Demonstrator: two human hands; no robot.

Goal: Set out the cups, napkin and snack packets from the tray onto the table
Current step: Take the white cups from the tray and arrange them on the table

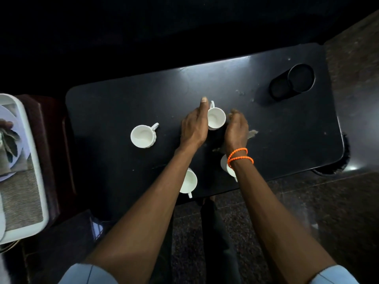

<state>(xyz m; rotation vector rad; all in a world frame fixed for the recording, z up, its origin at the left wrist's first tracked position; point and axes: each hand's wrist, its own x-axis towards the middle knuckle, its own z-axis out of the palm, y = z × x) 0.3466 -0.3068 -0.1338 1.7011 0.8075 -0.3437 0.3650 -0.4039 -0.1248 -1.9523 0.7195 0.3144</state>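
Note:
Four white cups stand on the black table (123, 103). One cup (216, 118) sits mid-table between my hands, handle pointing away. My left hand (194, 126) lies against its left side, index finger stretched past the handle. My right hand (235, 130), with orange bands on the wrist, curls at the cup's right side; its fingertips are blurred and any contact is unclear. A second cup (143, 136) stands to the left. A third cup (189, 181) is near the front edge under my left forearm. A fourth cup (225, 166) is partly hidden by my right wrist.
A white tray (40, 171) with a woven mat sits on a stand at the far left, holding a plate (18, 128) and a grey napkin (9, 146). A black cylindrical holder (293, 83) stands at the table's far right. Pale smears mark the tabletop near my right hand.

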